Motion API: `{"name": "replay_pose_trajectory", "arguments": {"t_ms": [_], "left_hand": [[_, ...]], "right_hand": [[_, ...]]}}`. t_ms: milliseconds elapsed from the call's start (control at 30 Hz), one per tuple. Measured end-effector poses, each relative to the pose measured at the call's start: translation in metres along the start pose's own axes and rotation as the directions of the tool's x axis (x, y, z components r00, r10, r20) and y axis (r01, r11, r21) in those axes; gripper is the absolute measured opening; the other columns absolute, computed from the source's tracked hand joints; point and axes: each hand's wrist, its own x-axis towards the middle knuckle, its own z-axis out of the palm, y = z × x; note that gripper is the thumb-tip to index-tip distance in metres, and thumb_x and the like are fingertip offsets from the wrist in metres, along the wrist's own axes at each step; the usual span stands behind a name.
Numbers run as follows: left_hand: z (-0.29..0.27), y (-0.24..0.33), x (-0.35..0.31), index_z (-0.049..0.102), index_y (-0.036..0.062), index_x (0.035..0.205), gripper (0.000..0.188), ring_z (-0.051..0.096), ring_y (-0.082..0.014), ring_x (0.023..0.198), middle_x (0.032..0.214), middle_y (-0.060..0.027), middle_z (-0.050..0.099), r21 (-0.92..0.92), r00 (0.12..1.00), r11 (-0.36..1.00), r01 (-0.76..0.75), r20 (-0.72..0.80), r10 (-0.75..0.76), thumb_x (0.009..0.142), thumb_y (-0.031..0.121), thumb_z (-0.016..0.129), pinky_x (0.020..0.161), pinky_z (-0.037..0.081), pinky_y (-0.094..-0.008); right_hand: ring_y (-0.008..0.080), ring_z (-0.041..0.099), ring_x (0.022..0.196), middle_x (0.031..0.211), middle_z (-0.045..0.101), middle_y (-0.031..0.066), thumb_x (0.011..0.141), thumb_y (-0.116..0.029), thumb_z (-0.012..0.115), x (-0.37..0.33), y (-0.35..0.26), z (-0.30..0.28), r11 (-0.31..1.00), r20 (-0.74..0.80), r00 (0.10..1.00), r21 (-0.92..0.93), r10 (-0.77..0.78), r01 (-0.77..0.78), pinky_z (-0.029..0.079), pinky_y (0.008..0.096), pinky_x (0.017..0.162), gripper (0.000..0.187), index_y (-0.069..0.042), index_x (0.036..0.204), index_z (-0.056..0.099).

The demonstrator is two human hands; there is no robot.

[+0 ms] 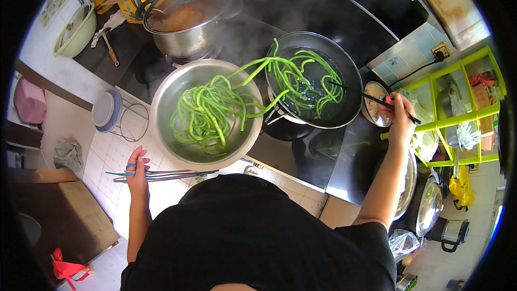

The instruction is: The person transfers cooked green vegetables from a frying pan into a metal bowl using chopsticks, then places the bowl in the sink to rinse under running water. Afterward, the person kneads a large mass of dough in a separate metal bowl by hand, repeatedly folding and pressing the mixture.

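While my right hand [398, 114] grips a pair of long, dark, slender chopsticks [370, 97] near their upper end, fingers folded firmly round them, their tips reach over the round black wok with a silvery rim [349, 63], close to the beans there. I cannot tell whether the tips are pinching any. These long, thin, bright green beans [207, 110] lie in two places: a thick tangle rests in the wide, round, silvery metal basin [245, 136], and a looser heap of loops sits in the wok. Between the two, several strands stretch across the gap, over both rims.

My left hand [138, 175], low at the basin's left, holds a bundle of thin teal and reddish sticks [175, 175] in a loosely curled grip. The sticks lie roughly level, their far ends just by the basin's lower edge; whether they touch it I cannot tell.

Behind the basin stands a shiny steel pot [188, 44] under a domed glass lid [203, 6]. Just beside the wok, near my right hand, is a small round bowl [378, 92], and further right stands a lime-green plastic rack [431, 126].
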Motion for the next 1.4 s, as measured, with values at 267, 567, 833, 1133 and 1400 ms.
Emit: {"name": "replay_pose_trajectory", "arguments": {"t_ms": [267,567,833,1133,1400], "left_hand": [[0.010,-0.001,-0.010,0.052,0.0033,0.117,0.029,0.049,-0.0079,0.082,0.103,-0.0023,0.057,-0.031,0.999,0.999,0.043,-0.004,-0.043,0.092,0.015,0.043,0.071,0.039,-0.0213],[0.007,-0.005,-0.011,0.052,0.0039,0.116,0.028,0.050,-0.0087,0.082,0.102,-0.0027,0.057,-0.057,0.999,0.998,0.039,-0.012,-0.039,0.092,0.015,0.043,0.072,0.039,-0.0219],[0.005,-0.016,-0.008,0.053,0.0040,0.115,0.028,0.050,-0.0094,0.083,0.100,-0.0030,0.058,-0.070,0.999,0.997,0.033,0.015,-0.032,0.092,0.016,0.044,0.073,0.039,-0.0230],[0.000,-0.014,-0.013,0.054,0.0036,0.114,0.027,0.050,-0.0098,0.082,0.099,-0.0033,0.058,-0.069,0.999,0.997,0.034,0.010,-0.033,0.092,0.016,0.044,0.075,0.040,-0.0235],[-0.008,-0.018,-0.012,0.054,0.0039,0.114,0.027,0.050,-0.0097,0.082,0.098,-0.0043,0.059,-0.089,0.999,0.995,0.037,-0.004,-0.037,0.092,0.017,0.045,0.074,0.040,-0.0234]], "right_hand": [[0.0208,0.063,0.069,0.087,0.060,0.0109,0.088,-0.017,0.054,-0.057,0.025,0.074,0.965,0.376,0.920,0.180,0.111,-0.190,0.053,0.0285,0.058,0.021,-0.001,0.101,0.055],[0.0166,0.053,0.063,0.074,0.058,0.0077,0.085,-0.019,0.057,-0.024,0.061,0.073,0.885,0.127,0.981,-0.426,-0.148,0.189,0.043,0.0260,0.062,0.017,-0.004,0.090,0.065],[0.0139,0.053,0.062,0.068,0.057,0.0081,0.091,-0.023,0.050,-0.012,0.066,0.103,0.911,0.146,0.961,-0.311,-0.236,0.271,0.040,0.0267,0.059,0.032,0.000,0.074,0.065],[0.0110,0.042,0.043,0.057,0.053,0.0077,0.092,-0.041,0.040,0.018,0.080,0.127,0.935,0.004,0.953,0.193,0.303,-0.298,0.034,0.0233,0.040,0.047,0.000,0.076,0.058],[0.0151,0.036,0.045,0.056,0.044,0.0072,0.094,-0.040,0.035,0.053,0.112,0.104,0.570,0.096,0.698,0.504,0.709,-0.648,0.026,0.0270,0.039,0.041,-0.004,0.083,0.052]]}}
